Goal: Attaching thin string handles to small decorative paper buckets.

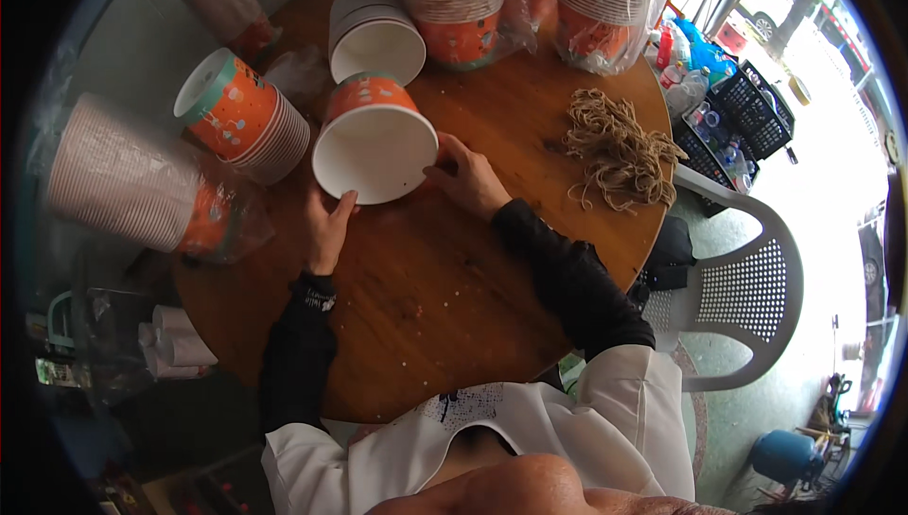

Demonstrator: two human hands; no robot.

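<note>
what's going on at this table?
A person at a round wooden table has both hands on a large orange paper bucket tipped on its side, its white inside facing them. The left hand touches its rim from below and the right hand rests by its right edge. Around it lie a nested stack of the same buckets, plastic-wrapped stacks and a pile of twine.

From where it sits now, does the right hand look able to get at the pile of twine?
Probably yes. The right hand rests at the rim of the tilted paper bucket, and only bare round wooden table lies between it and the twine pile further to its right.
</note>
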